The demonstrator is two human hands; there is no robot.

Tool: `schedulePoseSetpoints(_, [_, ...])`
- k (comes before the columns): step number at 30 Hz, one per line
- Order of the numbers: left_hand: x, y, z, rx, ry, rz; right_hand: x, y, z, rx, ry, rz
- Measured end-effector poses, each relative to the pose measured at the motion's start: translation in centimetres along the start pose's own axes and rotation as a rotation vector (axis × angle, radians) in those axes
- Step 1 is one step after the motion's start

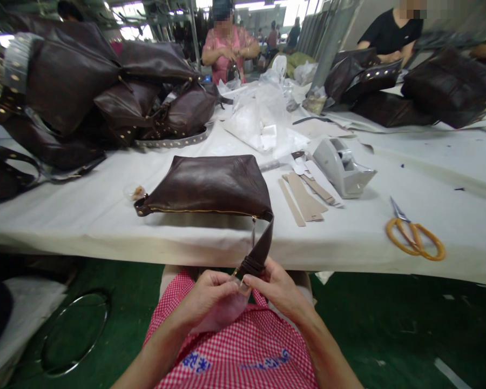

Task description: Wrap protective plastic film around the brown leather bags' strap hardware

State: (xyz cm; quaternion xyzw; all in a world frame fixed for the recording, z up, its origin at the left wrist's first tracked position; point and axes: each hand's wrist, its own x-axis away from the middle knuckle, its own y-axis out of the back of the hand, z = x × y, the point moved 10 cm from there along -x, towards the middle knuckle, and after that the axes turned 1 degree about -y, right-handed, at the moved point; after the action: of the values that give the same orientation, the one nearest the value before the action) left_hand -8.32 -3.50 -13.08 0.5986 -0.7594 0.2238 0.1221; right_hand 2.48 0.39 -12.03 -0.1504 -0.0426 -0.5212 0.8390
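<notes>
A dark brown leather bag (214, 186) lies on the white-covered table, its gold zipper facing me. From its right corner the strap (262, 243) hangs over the table's front edge toward my lap. My left hand (216, 294) pinches the strap's buckle end, where a small clear piece, perhaps plastic film, shows between the fingers. Around the strap just beside the buckle, my right hand (277, 286) is closed, its thumb against the same spot. Both hands are close together above the red checked apron (251, 346).
Orange-handled scissors (415, 237) lie at the right near the edge. A tape dispenser (342, 167) stands behind cardboard strips (302, 197). Brown bags (68, 81) are piled at the left, with more bags (453, 89) at the back right. Clear plastic bags (263, 119) cover the middle; co-workers are beyond.
</notes>
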Motion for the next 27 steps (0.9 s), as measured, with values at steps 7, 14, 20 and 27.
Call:
schedulePoseSetpoints(7, [0.0, 0.4, 0.1, 0.018, -0.006, -0.016, 0.3, -0.6, 0.4, 0.007, -0.029, 0.036])
schedulePoseSetpoints(14, [-0.1, 0.1, -0.5, -0.004, 0.003, -0.025, 0.1, 1.3, -0.8, 0.081, -0.084, -0.065])
schedulePoseSetpoints(20, [-0.5, -0.2, -0.9, -0.051, -0.021, -0.041, -0.3, 1.2, -1.4, 0.011, -0.081, -0.057])
schedulePoseSetpoints(27, [-0.9, 0.1, -1.6, -0.027, -0.106, -0.087, -0.3, 0.8, -1.4, -0.083, -0.126, -0.039])
